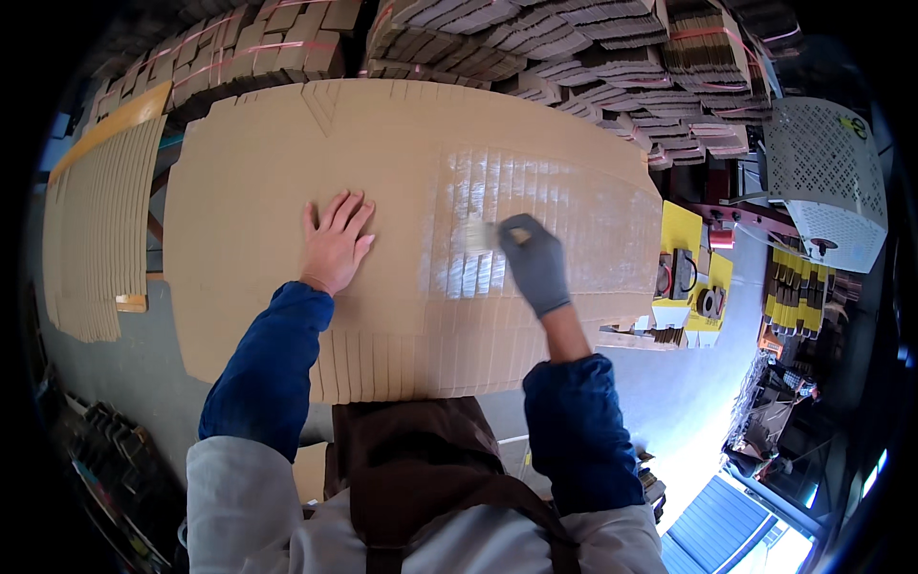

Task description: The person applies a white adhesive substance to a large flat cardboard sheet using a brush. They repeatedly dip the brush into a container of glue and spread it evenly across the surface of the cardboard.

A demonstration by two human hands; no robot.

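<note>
A large brown cardboard sheet (239,201) lies in front of me. Bare and spread flat, my left hand (335,247) rests on its left-middle part. My right hand (534,263), in a grey glove, is closed around the handle of a wide, pale-bristled brush (478,235). Its bristles are over a ribbed area of narrow cardboard strips (574,215), right of the middle. Glossy whitish wet streaks cover those strips. Most of the brush handle is hidden in the glove.
Tied bundles of cardboard (612,57) are stacked along the far side. A row of overlapping cardboard pieces (100,230) stands at the left. Tape rolls (708,301) lie near yellow boxes at the right, below a perforated light-grey metal housing (822,153).
</note>
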